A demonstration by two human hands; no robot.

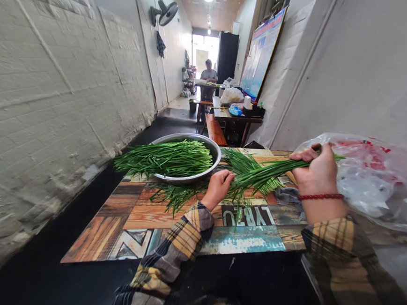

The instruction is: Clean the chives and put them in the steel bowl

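Fingers of your right hand (316,171) clamp the chive bundle (265,174); left hand (218,185) fingers pinch its tips. The bowl (185,137) looks well stocked; loose chives (177,195) remain.

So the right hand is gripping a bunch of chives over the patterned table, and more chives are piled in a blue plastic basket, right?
Not quite. The head view shows the right hand gripping the chive bunch over the patterned table, but the other chives lie in a round metal bowl, not a blue basket.
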